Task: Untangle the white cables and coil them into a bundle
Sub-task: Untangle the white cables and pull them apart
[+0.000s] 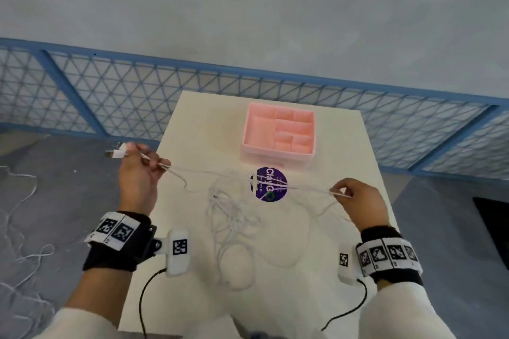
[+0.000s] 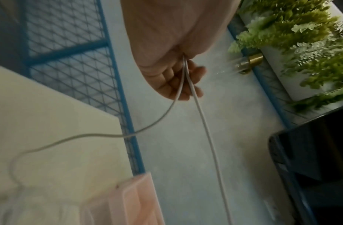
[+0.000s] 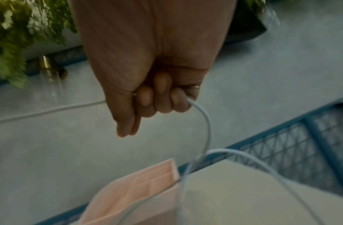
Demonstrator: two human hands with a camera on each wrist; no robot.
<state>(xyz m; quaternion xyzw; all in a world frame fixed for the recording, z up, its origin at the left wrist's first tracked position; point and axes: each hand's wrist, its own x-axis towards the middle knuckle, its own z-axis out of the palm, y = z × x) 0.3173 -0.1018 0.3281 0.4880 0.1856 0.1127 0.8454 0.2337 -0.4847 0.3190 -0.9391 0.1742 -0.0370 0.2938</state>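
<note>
A loose tangle of thin white cables (image 1: 234, 217) lies on the white table (image 1: 338, 146), in front of me. My left hand (image 1: 143, 170) is raised past the table's left edge and pinches two strands (image 2: 186, 79), with a white USB plug (image 1: 118, 152) sticking out beyond the fingers. My right hand (image 1: 355, 195) hovers over the table's right side and grips the other stretch of cable (image 3: 201, 112). The strands run taut between both hands, above the tangle.
A pink divided organiser box (image 1: 278, 133) stands at the back of the table. A round purple sticker (image 1: 271, 184) sits just in front of it. A blue mesh fence (image 1: 137, 91) runs behind. More white cable (image 1: 24, 201) lies on the grey floor to the left.
</note>
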